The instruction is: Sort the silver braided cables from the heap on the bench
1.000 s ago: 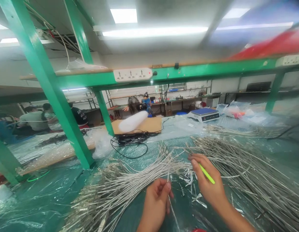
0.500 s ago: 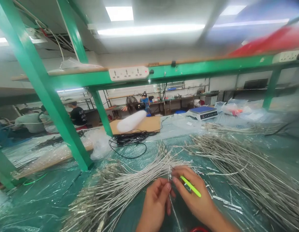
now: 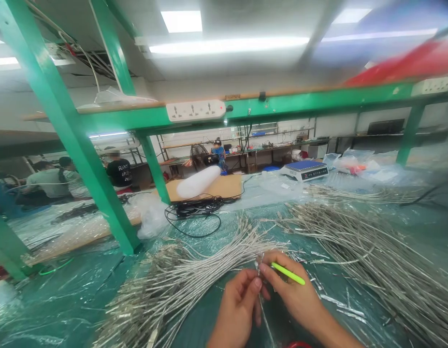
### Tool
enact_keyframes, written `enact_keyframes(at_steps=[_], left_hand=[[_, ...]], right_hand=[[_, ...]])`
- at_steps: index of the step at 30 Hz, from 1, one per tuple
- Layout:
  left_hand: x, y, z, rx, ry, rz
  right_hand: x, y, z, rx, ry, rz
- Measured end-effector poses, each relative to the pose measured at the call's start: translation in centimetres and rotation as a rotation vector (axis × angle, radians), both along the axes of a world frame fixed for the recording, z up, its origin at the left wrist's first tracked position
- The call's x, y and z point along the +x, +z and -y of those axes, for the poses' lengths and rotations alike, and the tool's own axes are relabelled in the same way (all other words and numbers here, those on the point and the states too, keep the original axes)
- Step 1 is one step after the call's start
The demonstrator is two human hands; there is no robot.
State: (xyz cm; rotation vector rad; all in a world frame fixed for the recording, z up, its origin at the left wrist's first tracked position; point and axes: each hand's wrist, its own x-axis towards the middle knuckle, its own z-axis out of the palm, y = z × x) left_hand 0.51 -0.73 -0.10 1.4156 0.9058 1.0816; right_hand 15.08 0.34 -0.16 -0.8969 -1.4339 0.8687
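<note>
Between the thumb and fingers of my left hand (image 3: 240, 302) a thin silvery cable (image 3: 266, 319) is pinched near its upper end, its tail hanging down toward me. My right hand (image 3: 294, 287) is closed, with a slim yellow-green tool (image 3: 288, 273) lying across it; the tool's working tip is hidden. The right fingertips meet the cable's foil-like end (image 3: 258, 263) just above the left thumb. Behind and left of both hands lies a large bundle of silvery braided cables (image 3: 195, 270). Another cable heap (image 3: 354, 246) spreads out on the right.
Foil scraps (image 3: 343, 307) litter the plastic-covered green bench (image 3: 195, 328). A coiled black cable (image 3: 198, 208), a white foam roll (image 3: 198, 181) and a scale (image 3: 305, 170) sit farther back. A green post (image 3: 89, 159) rises at left. Part of a red object (image 3: 298, 344) shows at the bottom edge.
Both hands have shifted slightly right in the picture, along with a small shift of the whole view. The fingertips have drawn closer together around the cable end, which now leans more.
</note>
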Motion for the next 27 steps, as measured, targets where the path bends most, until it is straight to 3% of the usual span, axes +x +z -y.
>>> enact_keyframes(at_steps=[5, 9, 13, 19, 27], left_hand=[[-0.2, -0.1, -0.3, -0.051, -0.031, 0.099], [-0.3, 0.4, -0.1, -0.119, -0.096, 0.201], [-0.5, 0.4, 0.0, -0.188, -0.251, 0.221], [-0.6, 0.1, -0.2, -0.204, -0.331, 0.24], [-0.1, 1.0, 0.2, -0.226, -0.071, 0.308]], right_hand=[[0.0, 1.0, 0.3, -0.118, 0.134, -0.1], [-0.1, 1.1, 0.4, -0.195, 0.162, -0.188], [0.0, 0.5, 0.1, -0.253, 0.104, -0.265], [1.4, 0.1, -1.4, -0.263, -0.067, -0.326], [1.3, 1.1, -0.2, -0.184, -0.015, -0.259]])
